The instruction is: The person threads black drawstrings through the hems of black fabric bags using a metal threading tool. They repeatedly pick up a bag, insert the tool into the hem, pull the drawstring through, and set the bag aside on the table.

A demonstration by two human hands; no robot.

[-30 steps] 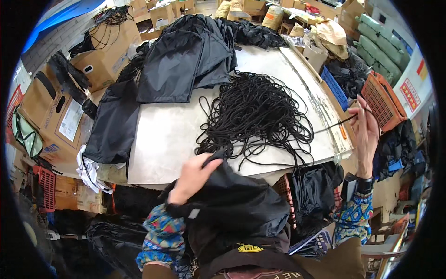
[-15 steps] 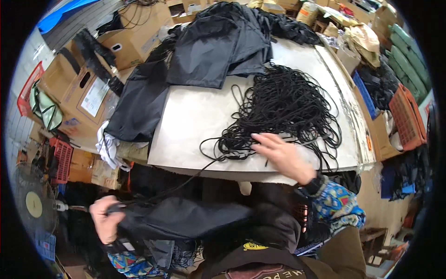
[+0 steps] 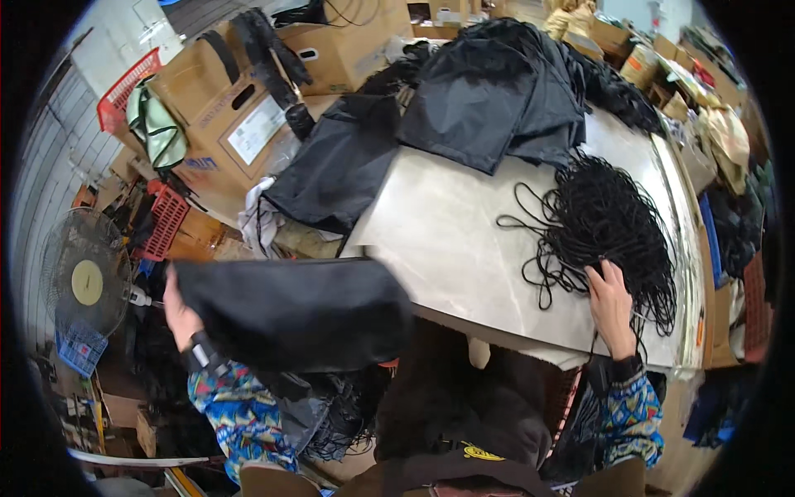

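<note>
My left hand [image 3: 180, 313] is closed on the left edge of a black fabric piece [image 3: 298, 319], flat and bag-like, raised in front of the table's left corner. The fabric is a little blurred, and it hides most of the fingers. Over at the right, my right hand [image 3: 612, 306] has its fingers bent into the near edge of a tangled heap of black cord [image 3: 613, 211], gripping some strands. Loose loops spread from the heap's left side over the pale tabletop [image 3: 464, 240].
Black fabric pieces [image 3: 472, 91] are stacked at the table's far side, and another black piece [image 3: 339, 170] drapes over its left edge. Cardboard boxes [image 3: 195, 91] stand at the left, above a fan [image 3: 87, 282] and a red crate [image 3: 164, 222]. Scrap and bags crowd the right.
My left hand has lifted the black fabric higher and spread it flat. The cord that ran from it to the heap no longer shows. My right hand has moved right and closed on cord.
</note>
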